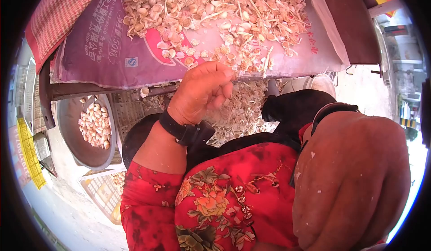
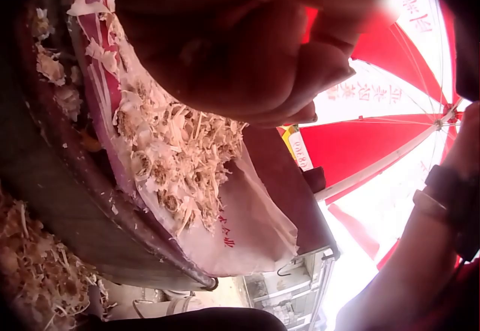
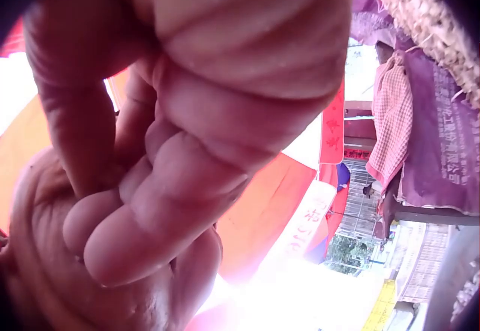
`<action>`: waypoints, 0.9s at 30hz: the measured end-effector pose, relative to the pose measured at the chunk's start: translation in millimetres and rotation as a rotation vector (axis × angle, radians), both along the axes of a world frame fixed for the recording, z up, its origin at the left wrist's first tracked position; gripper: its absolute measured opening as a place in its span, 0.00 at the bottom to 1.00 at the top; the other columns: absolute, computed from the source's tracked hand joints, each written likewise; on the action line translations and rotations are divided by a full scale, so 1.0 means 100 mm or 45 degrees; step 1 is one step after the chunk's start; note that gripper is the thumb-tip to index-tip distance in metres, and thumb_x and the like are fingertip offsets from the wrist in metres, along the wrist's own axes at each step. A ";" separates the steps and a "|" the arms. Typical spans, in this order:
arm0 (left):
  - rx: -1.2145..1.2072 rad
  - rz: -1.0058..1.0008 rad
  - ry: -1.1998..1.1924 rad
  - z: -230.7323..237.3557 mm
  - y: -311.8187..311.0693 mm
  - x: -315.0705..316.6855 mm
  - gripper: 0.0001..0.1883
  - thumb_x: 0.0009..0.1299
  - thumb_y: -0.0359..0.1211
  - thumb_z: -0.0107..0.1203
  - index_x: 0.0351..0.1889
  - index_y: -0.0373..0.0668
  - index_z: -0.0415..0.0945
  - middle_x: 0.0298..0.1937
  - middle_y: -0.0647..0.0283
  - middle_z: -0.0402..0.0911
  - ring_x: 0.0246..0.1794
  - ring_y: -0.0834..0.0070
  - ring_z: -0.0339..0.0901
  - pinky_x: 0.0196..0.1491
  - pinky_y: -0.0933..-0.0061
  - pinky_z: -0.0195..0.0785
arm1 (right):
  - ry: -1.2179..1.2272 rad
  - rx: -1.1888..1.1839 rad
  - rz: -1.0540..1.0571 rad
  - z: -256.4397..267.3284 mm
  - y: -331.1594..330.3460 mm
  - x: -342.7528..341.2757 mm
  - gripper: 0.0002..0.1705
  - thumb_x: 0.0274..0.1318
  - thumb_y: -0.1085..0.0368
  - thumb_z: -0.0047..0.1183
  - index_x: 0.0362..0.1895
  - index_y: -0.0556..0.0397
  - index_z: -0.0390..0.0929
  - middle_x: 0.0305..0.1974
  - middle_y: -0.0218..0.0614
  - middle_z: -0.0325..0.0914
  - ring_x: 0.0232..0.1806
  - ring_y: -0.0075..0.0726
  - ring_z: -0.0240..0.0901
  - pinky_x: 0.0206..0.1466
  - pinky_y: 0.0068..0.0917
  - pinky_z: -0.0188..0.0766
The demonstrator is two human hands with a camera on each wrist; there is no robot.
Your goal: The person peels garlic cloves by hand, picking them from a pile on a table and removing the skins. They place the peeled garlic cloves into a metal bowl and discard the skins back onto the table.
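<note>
My left hand (image 1: pixel 206 87) is held at the near edge of the work surface, fingers curled in toward the palm, and no object shows in it. Just beyond it, garlic cloves (image 1: pixel 208 8) and papery skins are heaped on a purple and pink printed sack (image 1: pixel 103 67). My right hand (image 1: pixel 354 174) is raised close to the head camera and looks very large there. In the right wrist view its fingers (image 3: pixel 127 241) are bent beside the person's head, and nothing shows in them. Loose garlic skins (image 2: pixel 180 158) lie below the left hand in the left wrist view.
A grey basin (image 1: pixel 72 116) at the left holds pale garlic cloves (image 1: pixel 95 125). Below it stands a plastic crate (image 1: pixel 101 192). More skins (image 1: pixel 242 112) lie under the surface's edge. A checked cloth (image 1: pixel 58 22) hangs at the upper left; a red and white umbrella (image 2: pixel 360 158) spreads overhead.
</note>
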State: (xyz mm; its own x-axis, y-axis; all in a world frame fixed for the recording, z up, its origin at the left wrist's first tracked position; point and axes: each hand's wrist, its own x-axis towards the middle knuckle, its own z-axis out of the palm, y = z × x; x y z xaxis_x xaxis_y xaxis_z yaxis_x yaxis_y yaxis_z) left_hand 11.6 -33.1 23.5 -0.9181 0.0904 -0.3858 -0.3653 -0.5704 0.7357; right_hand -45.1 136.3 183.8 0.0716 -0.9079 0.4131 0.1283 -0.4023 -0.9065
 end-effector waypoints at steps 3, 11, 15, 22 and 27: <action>0.018 -0.012 0.009 0.00 0.01 0.00 0.13 0.68 0.40 0.51 0.39 0.40 0.74 0.24 0.66 0.76 0.15 0.84 0.66 0.16 0.85 0.50 | 0.047 0.011 -0.041 -0.02 -0.02 -0.03 0.08 0.48 0.77 0.60 0.35 0.59 0.79 0.32 0.41 0.79 0.27 0.32 0.77 0.32 0.24 0.73; 0.125 -0.079 -0.020 0.00 0.01 0.00 0.16 0.71 0.43 0.46 0.42 0.39 0.73 0.28 0.63 0.78 0.17 0.81 0.70 0.17 0.84 0.55 | 0.223 0.041 -0.197 -0.09 0.01 -0.17 0.09 0.47 0.76 0.61 0.35 0.58 0.79 0.31 0.40 0.79 0.28 0.33 0.77 0.32 0.23 0.73; 0.501 -0.090 0.023 -0.04 0.02 0.00 0.25 0.73 0.51 0.37 0.46 0.38 0.73 0.32 0.58 0.79 0.24 0.73 0.77 0.18 0.80 0.61 | 0.462 0.147 -0.441 -0.26 -0.03 -0.27 0.09 0.47 0.76 0.62 0.35 0.58 0.80 0.31 0.40 0.79 0.28 0.33 0.77 0.32 0.23 0.73; 0.534 0.072 -0.084 -0.15 -0.07 0.01 0.18 0.75 0.42 0.41 0.32 0.37 0.72 0.35 0.53 0.77 0.23 0.75 0.74 0.17 0.83 0.59 | 0.693 0.813 -1.163 -1.35 -0.15 -1.01 0.05 0.53 0.71 0.54 0.34 0.58 0.79 0.28 0.42 0.78 0.29 0.40 0.78 0.34 0.30 0.73; 0.565 0.041 -0.027 -0.22 -0.16 0.03 0.17 0.74 0.41 0.42 0.32 0.37 0.72 0.34 0.55 0.77 0.23 0.78 0.73 0.18 0.83 0.59 | 1.642 0.939 -1.057 -1.88 -0.40 -1.44 0.09 0.49 0.67 0.54 0.35 0.58 0.78 0.34 0.51 0.79 0.39 0.57 0.76 0.42 0.43 0.73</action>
State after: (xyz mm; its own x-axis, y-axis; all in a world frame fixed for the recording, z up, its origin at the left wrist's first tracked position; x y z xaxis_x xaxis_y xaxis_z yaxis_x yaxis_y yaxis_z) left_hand 14.4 -49.4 1.5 -0.9156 0.2226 -0.3349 -0.3543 -0.8407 0.4096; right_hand -189.3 96.2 -3.7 -0.5589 -0.8289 -0.0242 -0.7978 0.5455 -0.2569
